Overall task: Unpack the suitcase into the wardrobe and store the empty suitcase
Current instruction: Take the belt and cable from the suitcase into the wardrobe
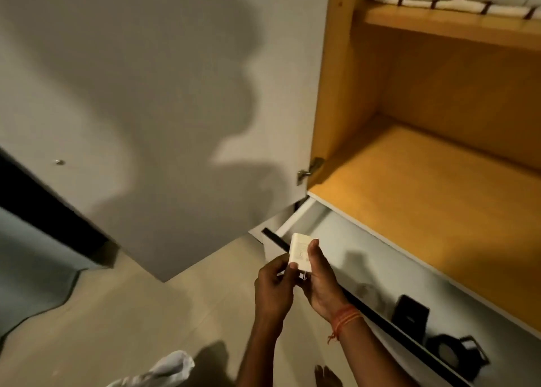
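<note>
Both my hands hold a small white charger block (298, 250) over the front left corner of an open wardrobe drawer (336, 240). My right hand (320, 281) grips it from the right side with the thumb on its face. My left hand (273, 287) pinches its lower end, where metal prongs show. The wardrobe (424, 187) stands open on the right with a bare wooden shelf above the drawer. Folded clothes (456, 0) lie on the shelf above that. The suitcase is out of view.
The white wardrobe door (164, 108) is swung open to the left, its lower corner close to my hands. Dark small items (409, 313) and a watch (456, 354) lie in the drawer's right part. A white cloth (164, 369) lies on the tiled floor below.
</note>
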The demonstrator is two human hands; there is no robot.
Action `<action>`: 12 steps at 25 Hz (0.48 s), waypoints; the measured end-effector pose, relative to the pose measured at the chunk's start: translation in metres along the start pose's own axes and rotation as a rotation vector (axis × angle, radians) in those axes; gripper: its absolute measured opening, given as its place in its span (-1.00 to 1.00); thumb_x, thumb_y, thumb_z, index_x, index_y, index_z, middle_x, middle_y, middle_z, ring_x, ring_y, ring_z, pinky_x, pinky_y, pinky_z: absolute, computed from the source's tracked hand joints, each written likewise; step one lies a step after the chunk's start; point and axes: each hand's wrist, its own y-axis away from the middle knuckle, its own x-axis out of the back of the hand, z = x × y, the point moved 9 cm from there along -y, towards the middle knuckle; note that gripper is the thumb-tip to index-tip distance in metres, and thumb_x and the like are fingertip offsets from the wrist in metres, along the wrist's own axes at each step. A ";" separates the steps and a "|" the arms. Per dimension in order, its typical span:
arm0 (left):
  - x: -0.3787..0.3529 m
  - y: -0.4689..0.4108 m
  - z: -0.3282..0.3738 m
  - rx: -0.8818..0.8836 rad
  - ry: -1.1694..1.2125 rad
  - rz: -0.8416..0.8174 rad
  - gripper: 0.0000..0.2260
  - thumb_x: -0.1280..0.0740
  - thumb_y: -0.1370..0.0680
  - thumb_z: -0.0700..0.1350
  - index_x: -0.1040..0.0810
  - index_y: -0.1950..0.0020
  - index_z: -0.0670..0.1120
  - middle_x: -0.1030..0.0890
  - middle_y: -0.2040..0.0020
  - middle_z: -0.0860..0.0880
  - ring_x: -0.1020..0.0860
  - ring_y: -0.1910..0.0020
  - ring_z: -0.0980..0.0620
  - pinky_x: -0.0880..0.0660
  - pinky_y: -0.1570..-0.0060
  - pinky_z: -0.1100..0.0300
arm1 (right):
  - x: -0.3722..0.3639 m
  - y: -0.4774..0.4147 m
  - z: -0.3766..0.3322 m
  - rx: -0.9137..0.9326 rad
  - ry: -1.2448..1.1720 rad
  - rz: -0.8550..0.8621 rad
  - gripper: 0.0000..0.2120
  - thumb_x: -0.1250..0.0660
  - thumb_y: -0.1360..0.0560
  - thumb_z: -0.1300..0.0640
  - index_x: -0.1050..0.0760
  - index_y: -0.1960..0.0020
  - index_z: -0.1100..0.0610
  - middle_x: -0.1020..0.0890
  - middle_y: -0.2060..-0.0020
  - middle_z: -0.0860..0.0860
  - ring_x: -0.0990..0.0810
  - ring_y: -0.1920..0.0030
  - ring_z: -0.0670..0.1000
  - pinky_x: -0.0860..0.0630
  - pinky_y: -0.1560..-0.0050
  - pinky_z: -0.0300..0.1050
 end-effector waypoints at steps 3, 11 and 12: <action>-0.043 -0.027 -0.009 0.044 -0.036 0.009 -0.80 -0.25 -0.60 -0.18 -0.65 -0.09 -0.02 -0.69 0.07 0.03 -0.63 0.12 0.06 -0.55 0.14 0.19 | 0.049 -0.018 -0.008 -0.024 0.012 0.045 -0.51 -0.29 -0.48 -0.22 -0.40 -0.31 0.01 -0.59 -0.13 0.18 -0.58 -0.10 0.15 -0.54 -0.06 0.06; -0.115 -0.061 -0.044 0.194 -0.212 0.005 -0.81 -0.29 -0.59 -0.06 -0.61 -0.15 -0.03 -0.65 -0.02 -0.01 -0.63 0.04 0.03 -0.57 -0.06 0.06 | 0.185 -0.047 -0.001 -0.057 0.124 0.357 -0.57 -0.32 -0.52 0.30 -0.36 -0.31 0.00 -0.54 -0.14 0.14 -0.56 -0.13 0.13 -0.62 0.11 -0.09; -0.119 -0.063 -0.049 0.197 -0.269 -0.004 -0.79 -0.28 -0.59 -0.05 -0.60 -0.17 -0.05 -0.65 -0.05 -0.03 -0.62 0.01 0.02 -0.56 -0.08 0.07 | 0.203 -0.051 0.005 -0.087 0.131 0.433 -0.57 -0.34 -0.51 0.31 -0.38 -0.30 0.00 -0.56 -0.10 0.13 -0.57 -0.10 0.14 -0.63 0.12 -0.05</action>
